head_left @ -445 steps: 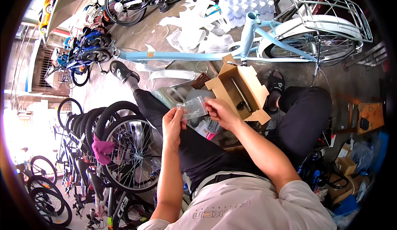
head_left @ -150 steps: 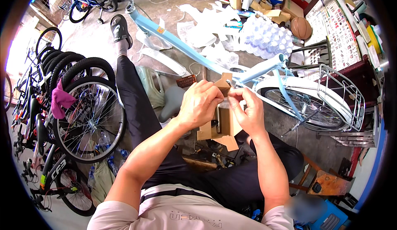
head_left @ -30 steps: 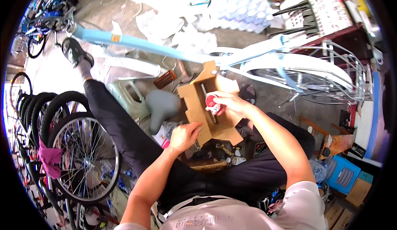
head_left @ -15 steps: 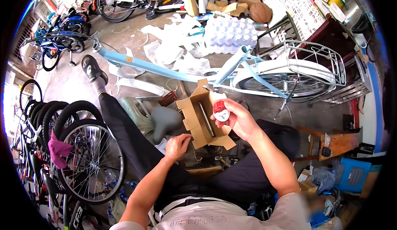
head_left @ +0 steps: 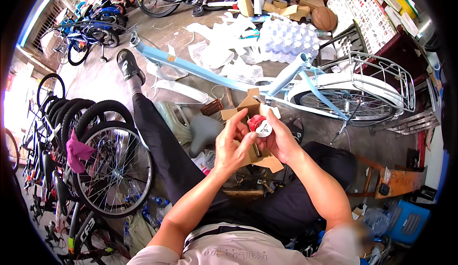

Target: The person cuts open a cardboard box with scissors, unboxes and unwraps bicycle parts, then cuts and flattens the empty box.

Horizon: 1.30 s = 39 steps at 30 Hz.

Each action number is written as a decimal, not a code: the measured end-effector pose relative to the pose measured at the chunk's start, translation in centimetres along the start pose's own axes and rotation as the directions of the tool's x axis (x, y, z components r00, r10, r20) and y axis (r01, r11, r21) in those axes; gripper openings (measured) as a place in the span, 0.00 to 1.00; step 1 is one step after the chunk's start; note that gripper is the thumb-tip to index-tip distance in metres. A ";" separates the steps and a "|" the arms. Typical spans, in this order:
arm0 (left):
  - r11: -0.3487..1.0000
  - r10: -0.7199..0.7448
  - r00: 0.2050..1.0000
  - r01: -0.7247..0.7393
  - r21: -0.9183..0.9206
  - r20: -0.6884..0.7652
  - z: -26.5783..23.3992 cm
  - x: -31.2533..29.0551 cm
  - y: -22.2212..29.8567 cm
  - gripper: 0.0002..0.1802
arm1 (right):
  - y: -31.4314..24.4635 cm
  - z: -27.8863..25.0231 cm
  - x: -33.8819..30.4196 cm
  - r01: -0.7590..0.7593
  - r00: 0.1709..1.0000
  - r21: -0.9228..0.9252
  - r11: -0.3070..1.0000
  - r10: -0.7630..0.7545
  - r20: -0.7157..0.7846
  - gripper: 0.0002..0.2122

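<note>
My right hand (head_left: 283, 140) grips a small red object with a round white face (head_left: 264, 129), held above an open cardboard box (head_left: 273, 163). A dark mark shows on the white face; its exact kind I cannot make out. At its left side is my left hand (head_left: 230, 146), thumb and fingers apart and curved towards the red part; whether they touch it is unclear. Part of a metal tube (head_left: 257, 151) shows inside the box, mostly covered by my hands.
A light blue bicycle frame (head_left: 205, 74) with a white-fendered rear wheel lies beyond the box. A grey saddle (head_left: 204, 132) sits left of it. Wheels and tyres (head_left: 114, 169) stand at the left, a wooden stool (head_left: 398, 183) at the right.
My left hand has risen from beside the box to the red and white object. My right hand still holds that object, and the whole view has shifted slightly.
</note>
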<state>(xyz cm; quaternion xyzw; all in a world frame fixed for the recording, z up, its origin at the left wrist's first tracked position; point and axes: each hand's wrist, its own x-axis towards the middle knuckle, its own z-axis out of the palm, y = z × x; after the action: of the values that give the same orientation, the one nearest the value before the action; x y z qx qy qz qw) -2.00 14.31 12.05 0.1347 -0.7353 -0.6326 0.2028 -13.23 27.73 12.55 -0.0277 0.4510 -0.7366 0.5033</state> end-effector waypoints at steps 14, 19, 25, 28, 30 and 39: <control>0.986 0.013 0.998 -0.003 0.164 -0.059 1.5 0.8 0.7 0.35 | 0.3 1.3 0.0 0.052 0.998 0.096 0.994 -0.048 -0.052 0.25; 0.983 0.044 0.995 -0.027 0.183 -0.090 1.7 0.7 0.5 0.36 | 1.4 -0.6 0.6 0.064 0.994 0.125 0.990 -0.075 0.084 0.26; 0.985 0.004 0.995 0.012 0.173 -0.095 1.6 0.5 0.6 0.31 | 1.4 0.6 0.4 0.203 0.979 -0.104 0.974 -0.203 0.007 0.26; 0.998 -0.050 0.992 0.046 -0.037 -0.115 1.8 0.4 0.0 0.27 | 1.0 1.6 0.1 0.301 0.945 -0.408 0.862 -0.327 0.006 0.28; 0.962 -0.147 0.987 0.127 -0.240 -0.066 1.8 0.2 -0.2 0.16 | 1.3 0.8 0.0 0.224 0.966 -0.404 0.887 -0.256 -0.027 0.29; 0.985 -0.024 0.996 0.038 0.170 -0.086 1.1 1.1 -0.6 0.14 | 1.4 0.6 -0.1 0.023 0.992 -0.168 0.985 -0.043 -0.116 0.27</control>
<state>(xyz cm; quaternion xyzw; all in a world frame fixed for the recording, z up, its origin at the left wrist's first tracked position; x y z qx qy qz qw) -3.48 14.67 11.45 0.1895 -0.7756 -0.5638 0.2112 -11.85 27.31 11.93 -0.0331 0.5397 -0.7049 0.4590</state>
